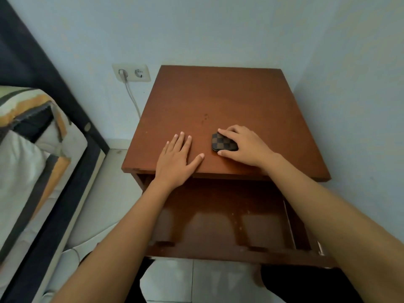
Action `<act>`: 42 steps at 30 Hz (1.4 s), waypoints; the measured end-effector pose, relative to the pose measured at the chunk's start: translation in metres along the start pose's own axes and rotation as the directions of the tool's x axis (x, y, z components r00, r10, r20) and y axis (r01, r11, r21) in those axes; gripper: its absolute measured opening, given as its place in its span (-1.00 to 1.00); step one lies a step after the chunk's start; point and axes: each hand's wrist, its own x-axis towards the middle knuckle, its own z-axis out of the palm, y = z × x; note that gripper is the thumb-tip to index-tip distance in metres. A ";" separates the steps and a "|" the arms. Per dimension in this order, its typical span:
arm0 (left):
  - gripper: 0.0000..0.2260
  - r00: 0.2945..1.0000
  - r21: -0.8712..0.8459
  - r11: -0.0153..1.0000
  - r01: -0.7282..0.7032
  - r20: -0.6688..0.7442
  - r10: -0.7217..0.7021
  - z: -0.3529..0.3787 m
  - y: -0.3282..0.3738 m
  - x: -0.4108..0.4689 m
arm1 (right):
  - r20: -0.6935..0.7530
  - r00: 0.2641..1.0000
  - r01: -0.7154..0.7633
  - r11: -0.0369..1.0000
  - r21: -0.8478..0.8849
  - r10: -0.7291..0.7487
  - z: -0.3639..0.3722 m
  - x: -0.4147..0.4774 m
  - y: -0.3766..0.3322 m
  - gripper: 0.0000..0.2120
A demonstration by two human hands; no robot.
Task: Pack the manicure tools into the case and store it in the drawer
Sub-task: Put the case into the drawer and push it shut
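Note:
A small brown checkered manicure case (pixel 222 143) lies closed on the top of the wooden nightstand (pixel 220 101), near its front edge. My right hand (pixel 244 145) grips the case from the right, index finger over its far end and thumb at its near edge. My left hand (pixel 178 158) rests flat on the nightstand top to the left of the case, fingers apart, holding nothing. Below the top, the drawer (pixel 223 254) is pulled out and its brown inside holds nothing that I can see. No loose manicure tools are in view.
A bed (pixel 32 160) with a dark frame and striped bedding stands at the left. A double wall socket (pixel 131 72) with a white cable plugged in is behind the nightstand's left side. Light walls close the back and right; pale floor tiles show below the drawer.

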 end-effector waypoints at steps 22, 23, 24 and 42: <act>-0.46 0.999 -0.104 0.995 0.003 -0.050 -0.008 0.003 0.006 -0.031 | 0.490 0.865 -0.122 0.993 -0.004 0.108 0.118 -0.083 -0.033 -0.26; -0.47 0.999 -0.127 0.992 0.007 -0.047 -0.013 0.002 0.007 -0.034 | 0.491 0.864 -0.129 0.992 0.008 0.109 0.118 -0.085 -0.032 -0.27; -0.48 0.999 -0.149 0.989 0.007 -0.045 -0.014 0.002 0.008 -0.039 | 0.482 0.869 -0.145 0.989 0.037 0.110 0.117 -0.088 -0.031 -0.29; -0.69 0.930 -0.292 0.885 -0.363 -0.173 0.324 0.007 0.021 -0.213 | -0.117 0.987 0.137 0.951 0.278 -0.109 0.073 -0.224 -0.069 -0.76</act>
